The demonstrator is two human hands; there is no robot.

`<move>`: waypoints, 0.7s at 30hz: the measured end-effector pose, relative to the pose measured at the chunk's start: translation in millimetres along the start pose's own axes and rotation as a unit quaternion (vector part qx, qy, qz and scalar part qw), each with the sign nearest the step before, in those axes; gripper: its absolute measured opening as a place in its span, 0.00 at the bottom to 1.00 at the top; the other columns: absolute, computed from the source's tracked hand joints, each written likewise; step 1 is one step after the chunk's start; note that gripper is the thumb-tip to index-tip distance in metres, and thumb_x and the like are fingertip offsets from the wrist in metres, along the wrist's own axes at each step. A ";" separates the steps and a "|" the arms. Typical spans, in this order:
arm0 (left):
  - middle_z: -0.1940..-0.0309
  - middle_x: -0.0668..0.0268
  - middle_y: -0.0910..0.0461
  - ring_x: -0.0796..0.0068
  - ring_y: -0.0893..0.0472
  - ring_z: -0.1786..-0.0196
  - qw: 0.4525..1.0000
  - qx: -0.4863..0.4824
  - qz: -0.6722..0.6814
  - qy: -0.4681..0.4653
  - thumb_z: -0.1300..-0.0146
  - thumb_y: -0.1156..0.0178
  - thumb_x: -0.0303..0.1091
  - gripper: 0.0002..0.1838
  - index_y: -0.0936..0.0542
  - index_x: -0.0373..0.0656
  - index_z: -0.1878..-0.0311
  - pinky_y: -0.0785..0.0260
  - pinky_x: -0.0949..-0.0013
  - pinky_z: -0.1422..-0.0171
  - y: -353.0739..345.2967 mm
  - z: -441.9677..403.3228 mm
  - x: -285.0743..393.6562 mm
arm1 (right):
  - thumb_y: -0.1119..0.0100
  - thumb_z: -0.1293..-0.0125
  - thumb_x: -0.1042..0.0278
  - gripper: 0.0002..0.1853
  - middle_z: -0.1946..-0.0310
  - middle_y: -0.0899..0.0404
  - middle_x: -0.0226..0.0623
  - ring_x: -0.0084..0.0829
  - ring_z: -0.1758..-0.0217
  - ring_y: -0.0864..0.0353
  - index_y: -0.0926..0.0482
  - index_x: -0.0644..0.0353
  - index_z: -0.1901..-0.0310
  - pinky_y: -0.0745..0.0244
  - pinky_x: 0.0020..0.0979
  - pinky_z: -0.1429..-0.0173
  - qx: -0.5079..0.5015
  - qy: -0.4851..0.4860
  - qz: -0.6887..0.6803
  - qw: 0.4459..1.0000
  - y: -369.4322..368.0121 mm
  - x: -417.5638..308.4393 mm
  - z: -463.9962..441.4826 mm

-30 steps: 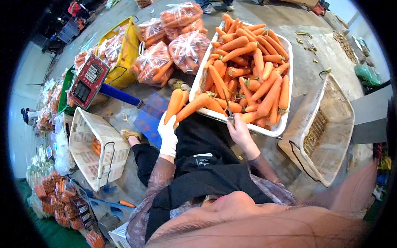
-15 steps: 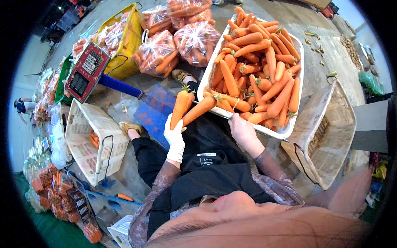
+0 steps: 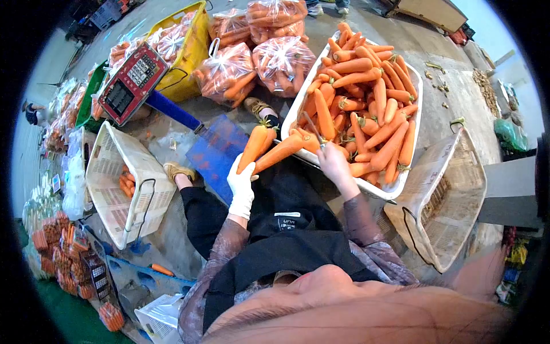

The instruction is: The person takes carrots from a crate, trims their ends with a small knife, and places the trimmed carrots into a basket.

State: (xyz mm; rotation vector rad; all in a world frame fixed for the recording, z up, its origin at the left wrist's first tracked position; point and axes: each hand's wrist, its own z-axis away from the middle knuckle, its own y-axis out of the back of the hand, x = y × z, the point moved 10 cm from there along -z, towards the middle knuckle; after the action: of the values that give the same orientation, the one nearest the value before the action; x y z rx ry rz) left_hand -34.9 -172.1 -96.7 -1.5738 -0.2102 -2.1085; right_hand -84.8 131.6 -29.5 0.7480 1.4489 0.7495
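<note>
My left hand [image 3: 240, 186], in a white glove, is closed around a few carrots [image 3: 279, 154]. They fan out above the blue scale platform [image 3: 215, 157], and one in the bunch shows a green stub at its top. My bare right hand [image 3: 335, 164] grips a small knife [image 3: 311, 125], its thin blade pointing up and left near the end of the rightmost held carrot. Most of the knife's handle is hidden in my fingers. Just beyond that hand stands a white tub [image 3: 416, 109] heaped with loose carrots [image 3: 369, 92].
A red scale display [image 3: 127, 83] is at the left on a blue post. Bagged carrots [image 3: 283, 63] and a yellow crate [image 3: 195, 51] stand ahead. Tilted white crates flank me, one left [image 3: 154, 172] with carrots inside, one right [image 3: 441, 200].
My right hand has lifted slightly, and the knife blade now shows above it, away from the carrot end. My left hand keeps its carrots. The whole view has shifted a little.
</note>
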 end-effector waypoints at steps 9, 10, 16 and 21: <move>0.55 0.65 0.22 0.73 0.20 0.58 0.956 -0.048 -0.218 -0.192 0.53 0.30 0.20 0.27 0.22 0.39 0.46 0.25 0.76 0.64 -4.4 17.2 100.8 | 0.42 0.36 0.66 0.09 0.85 0.36 0.24 0.18 0.91 0.37 0.32 0.59 0.66 0.41 0.23 0.87 -0.082 -0.127 -0.304 0.941 -35.1 35.3 30.1; 0.55 0.65 0.22 0.73 0.20 0.58 0.954 -0.047 -0.224 -0.194 0.53 0.30 0.20 0.27 0.22 0.39 0.46 0.25 0.76 0.64 -4.7 22.6 111.9 | 0.42 0.36 0.66 0.09 0.85 0.36 0.24 0.18 0.91 0.37 0.32 0.59 0.66 0.41 0.23 0.87 -0.083 -0.126 -0.310 0.939 -36.5 36.0 31.6; 0.53 0.63 0.23 0.71 0.23 0.51 0.877 -0.152 -0.289 -0.351 0.56 0.31 0.15 0.28 0.22 0.37 0.46 0.30 0.68 0.42 -46.5 87.0 200.9 | 0.40 0.38 0.66 0.09 0.83 0.31 0.26 0.19 0.86 0.32 0.30 0.59 0.66 0.37 0.23 0.83 -0.070 -0.186 -0.433 0.879 -36.5 51.6 41.7; 0.53 0.62 0.23 0.69 0.23 0.49 0.886 -0.201 -0.267 -0.321 0.59 0.31 0.13 0.29 0.22 0.36 0.48 0.31 0.68 0.41 -78.1 121.6 217.0 | 0.40 0.38 0.70 0.08 0.63 0.20 0.34 0.13 0.83 0.35 0.29 0.57 0.61 0.38 0.18 0.83 -0.122 -0.153 -0.612 0.767 -43.8 21.8 50.3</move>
State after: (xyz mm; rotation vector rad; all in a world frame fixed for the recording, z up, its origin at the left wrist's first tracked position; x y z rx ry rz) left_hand -13.2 -119.2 157.7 -2.7043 -0.5015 -1.9927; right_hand -34.9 124.6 -78.3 -0.3472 1.1694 -0.2216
